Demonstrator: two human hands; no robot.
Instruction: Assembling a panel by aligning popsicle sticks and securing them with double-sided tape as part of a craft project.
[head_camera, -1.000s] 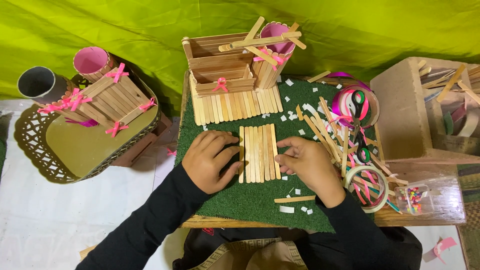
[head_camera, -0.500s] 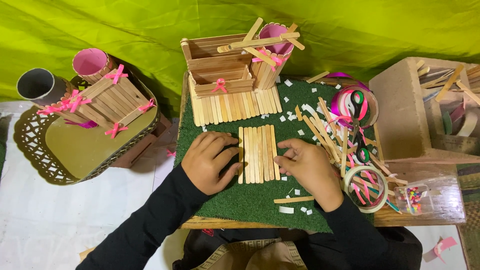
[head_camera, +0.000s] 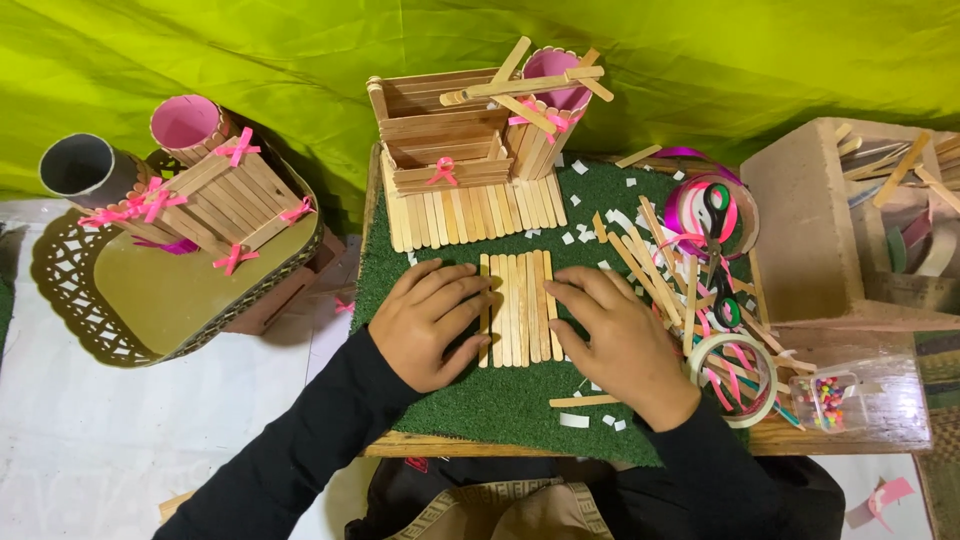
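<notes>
- We see the left hand (head_camera: 428, 322) and the right hand (head_camera: 618, 343) lying flat, fingers spread, pressing both sides of a row of pale wooden craft sticks (head_camera: 518, 308) at frame centre.
- The sticks lie side by side on a green turf mat (head_camera: 500, 400) covering the surface.
- Above stands a wooden stick organiser with pink bows (head_camera: 450, 140); right of the right hand, loose sticks and a tape roll (head_camera: 735, 372).
</notes>
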